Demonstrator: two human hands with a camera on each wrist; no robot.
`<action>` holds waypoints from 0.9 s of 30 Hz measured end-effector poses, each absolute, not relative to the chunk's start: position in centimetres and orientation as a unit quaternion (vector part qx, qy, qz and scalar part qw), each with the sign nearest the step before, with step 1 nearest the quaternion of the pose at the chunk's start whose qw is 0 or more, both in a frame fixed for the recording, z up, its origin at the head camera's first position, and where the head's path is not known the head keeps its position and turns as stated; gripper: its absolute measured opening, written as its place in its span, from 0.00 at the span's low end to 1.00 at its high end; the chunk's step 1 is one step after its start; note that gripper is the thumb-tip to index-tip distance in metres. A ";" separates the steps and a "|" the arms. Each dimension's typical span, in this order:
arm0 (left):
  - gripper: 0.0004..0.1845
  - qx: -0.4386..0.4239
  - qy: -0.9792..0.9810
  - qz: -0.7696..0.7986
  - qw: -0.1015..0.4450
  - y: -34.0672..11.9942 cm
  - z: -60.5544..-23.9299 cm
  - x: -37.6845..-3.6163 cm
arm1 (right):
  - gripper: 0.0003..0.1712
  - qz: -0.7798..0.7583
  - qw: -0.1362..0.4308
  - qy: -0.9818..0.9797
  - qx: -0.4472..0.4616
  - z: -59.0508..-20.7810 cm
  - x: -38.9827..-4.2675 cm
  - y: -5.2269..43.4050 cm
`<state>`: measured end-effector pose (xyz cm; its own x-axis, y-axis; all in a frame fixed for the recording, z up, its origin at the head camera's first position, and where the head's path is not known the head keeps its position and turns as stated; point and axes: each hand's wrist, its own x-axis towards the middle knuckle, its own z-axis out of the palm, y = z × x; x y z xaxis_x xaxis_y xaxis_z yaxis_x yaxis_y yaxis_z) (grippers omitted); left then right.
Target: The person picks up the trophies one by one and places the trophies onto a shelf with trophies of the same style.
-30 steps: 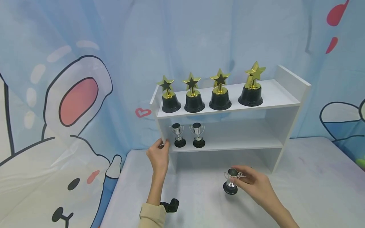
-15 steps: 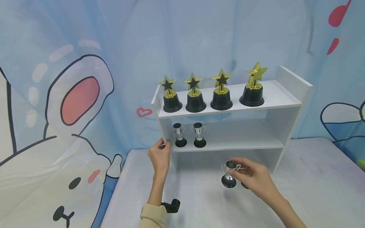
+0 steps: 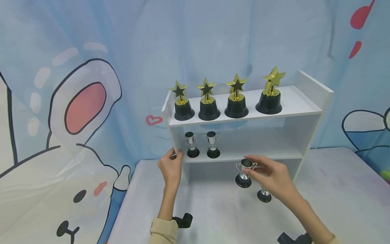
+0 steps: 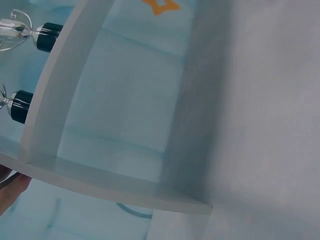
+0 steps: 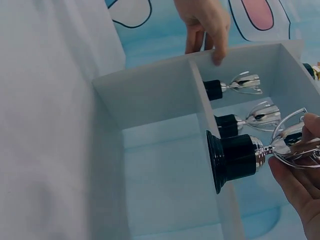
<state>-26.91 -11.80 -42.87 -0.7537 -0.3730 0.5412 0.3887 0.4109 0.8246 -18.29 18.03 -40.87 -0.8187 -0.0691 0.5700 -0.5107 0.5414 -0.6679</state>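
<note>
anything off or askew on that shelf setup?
One thing: the rightmost gold star trophy on the top shelf is turned sideways, while the other three stars face front. Everything else stands upright; one small silver cup sits on the table, apart from the pair on the middle shelf.

We find no words, numbers or brand names that we can read in any view. The backdrop cloth (image 3: 91, 67) carries only cartoon drawings, and the trophies and the white shelf (image 3: 307, 84) show us no lettering
</note>
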 end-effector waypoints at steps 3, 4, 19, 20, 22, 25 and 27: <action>0.11 -0.004 -0.764 -0.540 0.352 -11.9 -42.8 -26.9 | 0.23 0.444 0.254 -0.842 0.171 -40.2 -18.7 17.9; 0.11 -0.005 -0.764 -0.539 0.354 -11.9 -42.8 -26.9 | 0.23 0.440 0.255 -0.845 0.167 -39.9 -18.8 17.8; 0.11 -0.011 -0.762 -0.538 0.359 -11.8 -43.1 -27.1 | 0.25 0.440 0.207 -0.864 0.129 -37.6 -22.0 17.0; 0.11 -0.012 -0.763 -0.538 0.359 -11.8 -43.1 -27.2 | 0.25 0.442 0.204 -0.864 0.129 -37.6 -22.3 17.0; 0.11 -0.015 -0.764 -0.537 0.358 -11.8 -43.2 -27.1 | 0.26 0.444 0.199 -0.864 0.129 -37.5 -22.6 17.0; 0.11 -0.015 -0.765 -0.534 0.359 -11.8 -43.2 -27.2 | 0.27 0.443 0.192 -0.867 0.126 -37.4 -23.0 17.0; 0.11 -0.015 -0.766 -0.532 0.361 -11.8 -43.2 -27.2 | 0.27 0.441 0.189 -0.868 0.125 -37.3 -23.2 17.0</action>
